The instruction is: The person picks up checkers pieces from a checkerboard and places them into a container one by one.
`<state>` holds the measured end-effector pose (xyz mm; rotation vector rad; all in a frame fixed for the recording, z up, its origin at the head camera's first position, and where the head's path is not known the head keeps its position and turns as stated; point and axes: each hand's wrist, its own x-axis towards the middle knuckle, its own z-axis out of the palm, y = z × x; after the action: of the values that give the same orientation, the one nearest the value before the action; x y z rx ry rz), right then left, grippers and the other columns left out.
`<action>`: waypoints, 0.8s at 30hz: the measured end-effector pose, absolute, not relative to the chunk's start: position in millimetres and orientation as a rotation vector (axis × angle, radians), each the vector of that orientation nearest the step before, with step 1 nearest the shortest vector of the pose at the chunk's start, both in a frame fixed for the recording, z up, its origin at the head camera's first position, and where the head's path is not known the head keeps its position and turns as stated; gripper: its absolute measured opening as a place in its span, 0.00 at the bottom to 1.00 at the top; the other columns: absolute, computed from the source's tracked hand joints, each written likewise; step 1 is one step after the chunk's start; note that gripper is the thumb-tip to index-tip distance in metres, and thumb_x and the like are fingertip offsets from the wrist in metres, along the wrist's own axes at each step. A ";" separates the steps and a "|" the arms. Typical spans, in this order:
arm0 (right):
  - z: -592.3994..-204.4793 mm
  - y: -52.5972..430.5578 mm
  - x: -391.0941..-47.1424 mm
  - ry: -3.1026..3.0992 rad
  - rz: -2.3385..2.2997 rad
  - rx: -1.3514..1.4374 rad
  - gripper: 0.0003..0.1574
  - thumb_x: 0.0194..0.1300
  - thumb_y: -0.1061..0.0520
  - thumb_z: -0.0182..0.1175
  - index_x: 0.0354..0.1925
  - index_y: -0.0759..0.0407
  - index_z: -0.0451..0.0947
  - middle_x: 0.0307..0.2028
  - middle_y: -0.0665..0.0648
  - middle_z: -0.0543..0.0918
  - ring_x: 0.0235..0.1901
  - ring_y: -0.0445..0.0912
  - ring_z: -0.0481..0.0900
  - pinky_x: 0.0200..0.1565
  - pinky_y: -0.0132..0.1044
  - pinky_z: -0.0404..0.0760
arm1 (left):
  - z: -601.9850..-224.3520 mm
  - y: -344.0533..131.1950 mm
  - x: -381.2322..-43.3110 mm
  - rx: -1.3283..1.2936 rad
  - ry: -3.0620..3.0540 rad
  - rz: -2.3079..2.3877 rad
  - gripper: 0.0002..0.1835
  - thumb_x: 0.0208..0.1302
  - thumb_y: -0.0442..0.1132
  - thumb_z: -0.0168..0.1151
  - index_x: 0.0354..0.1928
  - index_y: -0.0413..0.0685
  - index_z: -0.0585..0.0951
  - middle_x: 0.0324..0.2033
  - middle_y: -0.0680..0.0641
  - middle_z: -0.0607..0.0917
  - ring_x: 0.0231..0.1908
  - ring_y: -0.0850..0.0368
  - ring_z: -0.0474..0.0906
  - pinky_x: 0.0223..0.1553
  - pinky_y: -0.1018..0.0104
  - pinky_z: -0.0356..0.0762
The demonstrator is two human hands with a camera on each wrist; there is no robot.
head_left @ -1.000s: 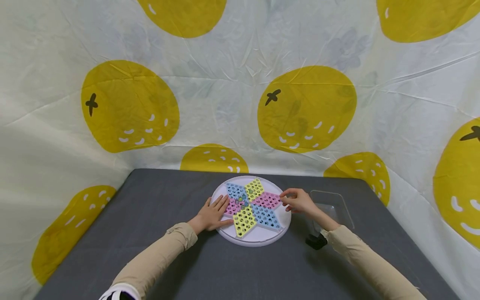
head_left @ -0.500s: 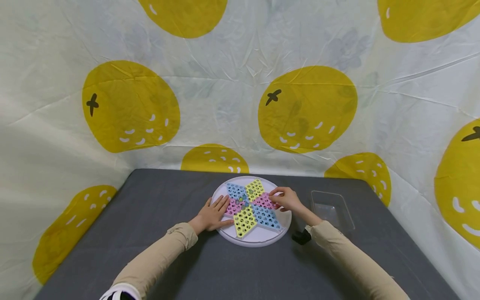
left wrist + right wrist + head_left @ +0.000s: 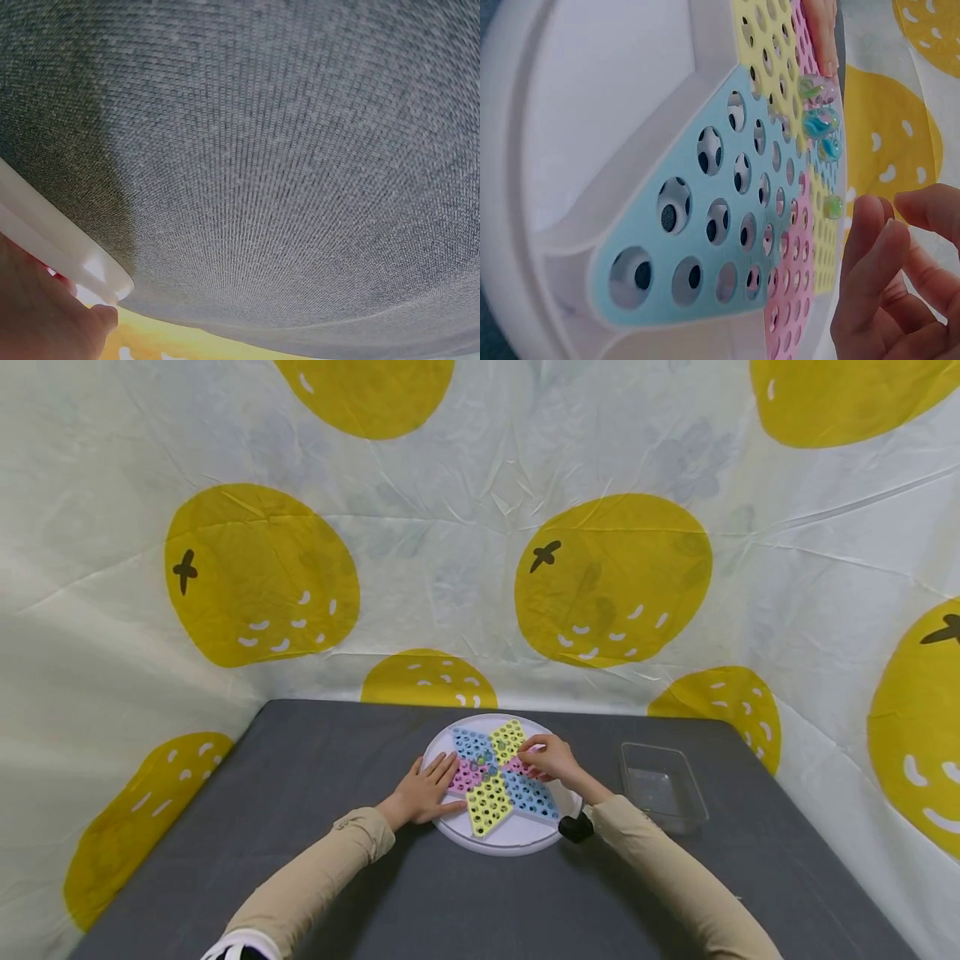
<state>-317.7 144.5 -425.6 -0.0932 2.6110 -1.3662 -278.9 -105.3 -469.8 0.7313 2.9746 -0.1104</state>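
Note:
A round white Chinese checkers board [image 3: 517, 839] with a yellow, pink and blue holed star lies on the table. My left hand [image 3: 423, 789] rests flat on its left side, fingers spread over the rim and a pink point. Several glass marbles [image 3: 821, 121] sit near the star's middle; a greenish marble [image 3: 833, 206] lies apart from them in the right wrist view. My right hand [image 3: 551, 758] hovers over the right pink point, its thumb and fingertips bent close together. Whether a marble is between those fingertips cannot be made out.
A clear plastic container [image 3: 652, 746] stands right of the board, beyond my right forearm. Dark grey cloth [image 3: 465, 910] covers the table. A white curtain with yellow fruit print [image 3: 480, 568] hangs behind and at both sides.
My right hand has moved left, from the board's right edge in over the pink point toward the middle. The left hand and the board have stayed in place.

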 end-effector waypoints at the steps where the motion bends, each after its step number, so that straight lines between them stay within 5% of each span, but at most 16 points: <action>1: -426.0 143.2 -318.2 2.609 -1.371 -0.090 0.14 0.56 0.52 0.60 0.40 0.59 0.77 0.29 0.58 0.84 0.19 0.43 0.79 0.23 0.37 0.79 | -469.7 -105.2 -278.5 0.732 2.974 -0.105 0.45 0.58 0.70 0.34 0.69 0.49 0.46 0.70 0.51 0.46 0.69 0.53 0.43 0.65 0.47 0.44; 24: -439.3 123.9 -345.6 2.409 -1.564 -0.192 0.22 0.65 0.54 0.49 0.55 0.64 0.69 0.34 0.65 0.82 0.19 0.38 0.77 0.20 0.28 0.72 | -471.5 -108.0 -279.5 0.773 2.972 -0.038 0.45 0.58 0.71 0.32 0.69 0.49 0.46 0.70 0.50 0.45 0.69 0.52 0.42 0.65 0.46 0.42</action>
<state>-345.6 123.9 -439.3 -0.1916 2.4093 -1.5636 -279.5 -108.0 -471.5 0.7729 2.9722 -0.0376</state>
